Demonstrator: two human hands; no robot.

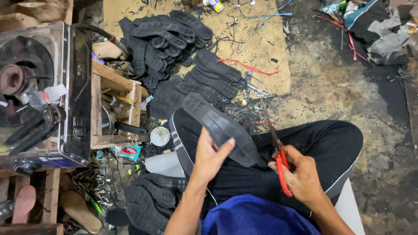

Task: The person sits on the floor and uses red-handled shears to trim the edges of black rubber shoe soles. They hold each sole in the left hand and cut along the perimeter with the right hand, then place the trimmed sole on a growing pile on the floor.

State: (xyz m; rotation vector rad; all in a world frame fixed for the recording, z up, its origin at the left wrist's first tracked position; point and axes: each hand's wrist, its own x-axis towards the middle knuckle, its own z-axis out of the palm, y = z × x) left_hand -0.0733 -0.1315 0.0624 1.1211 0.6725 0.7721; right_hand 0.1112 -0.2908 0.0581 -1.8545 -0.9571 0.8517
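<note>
While left hand (210, 157) grips black sole (221, 129), right hand (300, 174) clasps red-handled scissors (278, 154).

We can't see the heel end of the black rubber sole (222, 128); it's hidden behind the right hand (300, 174) & the scissors (278, 152); the left hand (209, 159) covers part of its near edge; the scissor handles' lower loop is buried in the right palm, so finger positions there are unclear; both forearms run off the bottom edge; the gas stove (41, 91) is cut off at the left edge; the pile of soles (150, 202) near the bottom is partly cropped; the small can (213, 4) at the top is cut off, its label too small to tell; the stuff at top right (374, 26) is too jumbled to identify.
</note>
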